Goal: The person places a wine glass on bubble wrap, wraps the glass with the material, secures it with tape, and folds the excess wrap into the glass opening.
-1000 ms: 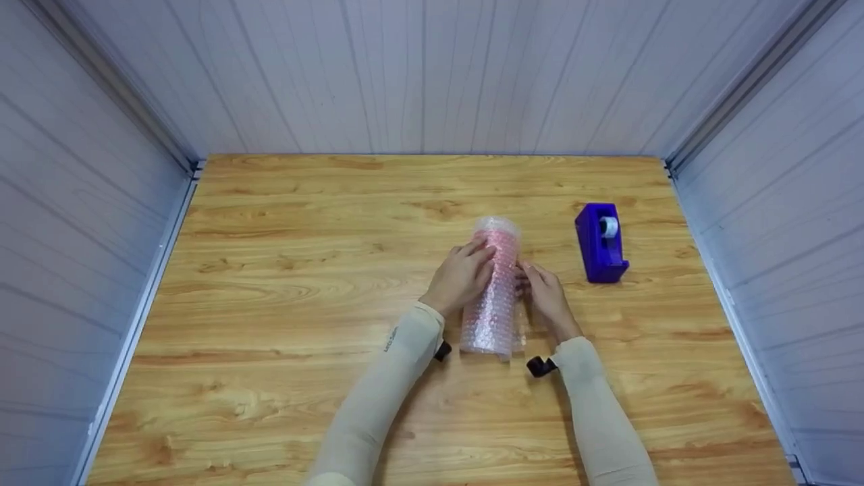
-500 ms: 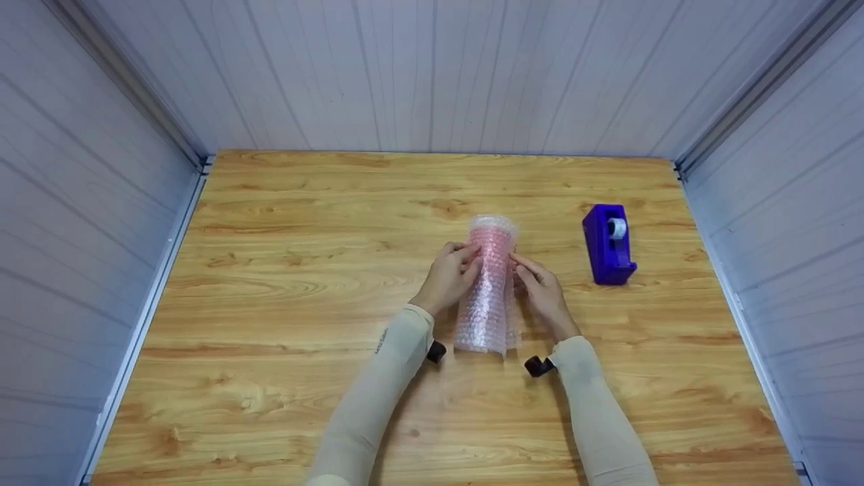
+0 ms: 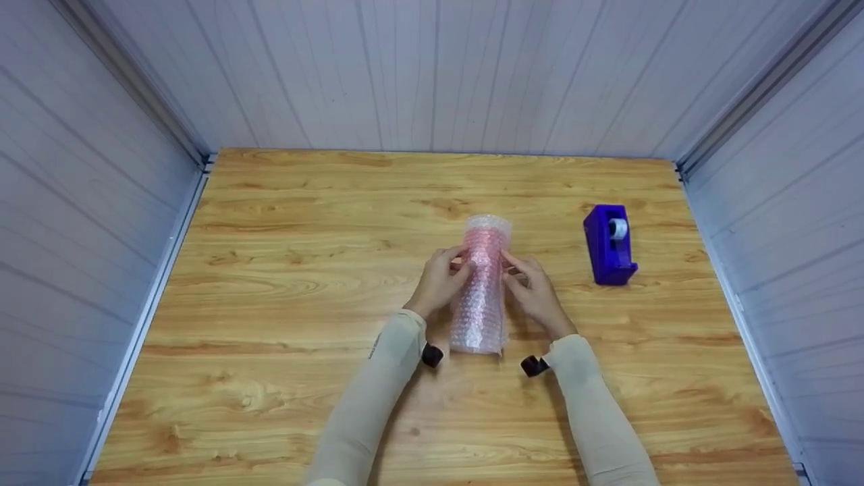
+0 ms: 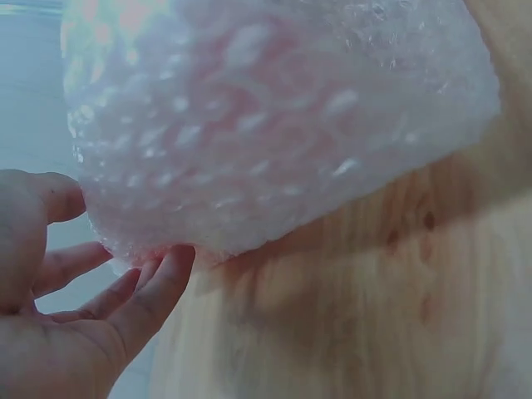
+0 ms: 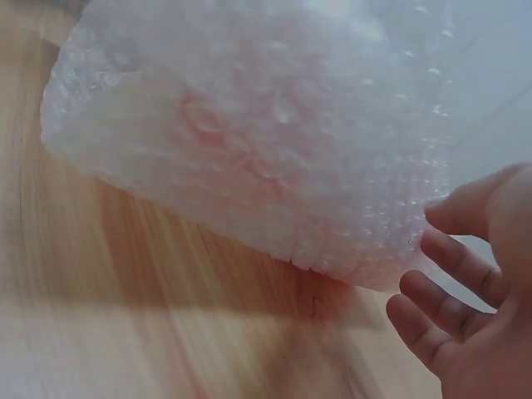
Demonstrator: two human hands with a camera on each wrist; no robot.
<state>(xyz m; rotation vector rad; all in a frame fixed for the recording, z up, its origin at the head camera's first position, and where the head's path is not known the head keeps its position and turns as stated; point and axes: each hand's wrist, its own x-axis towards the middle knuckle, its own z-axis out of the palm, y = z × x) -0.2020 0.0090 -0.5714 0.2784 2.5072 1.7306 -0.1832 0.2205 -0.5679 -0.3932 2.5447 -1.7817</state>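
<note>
A roll of clear bubble wrap [image 3: 478, 304] with something pink showing through its upper part lies lengthwise on the wooden table. The left hand [image 3: 437, 280] holds its left side, thumb toward the top and fingers low against the edge. On the right side, the right hand [image 3: 534, 290] holds the wrap with thumb and fingertips. In the left wrist view, several fingers [image 4: 158, 291] reach the lower edge of the wrap [image 4: 249, 150]. The right wrist view has bent fingers [image 5: 445, 307] beside the wrap [image 5: 274, 150]; what the far fingertips touch is partly hidden.
A blue tape dispenser [image 3: 609, 253] with a white roll of tape stands on the table [image 3: 290, 236] to the right of the right hand. Pale panel walls [image 3: 432, 74] close in the back and both sides.
The roll and both hands have shifted slightly left. The loose flap on the roll's right side lies closer to it, and the left hand has moved from on top to the roll's left side.
</note>
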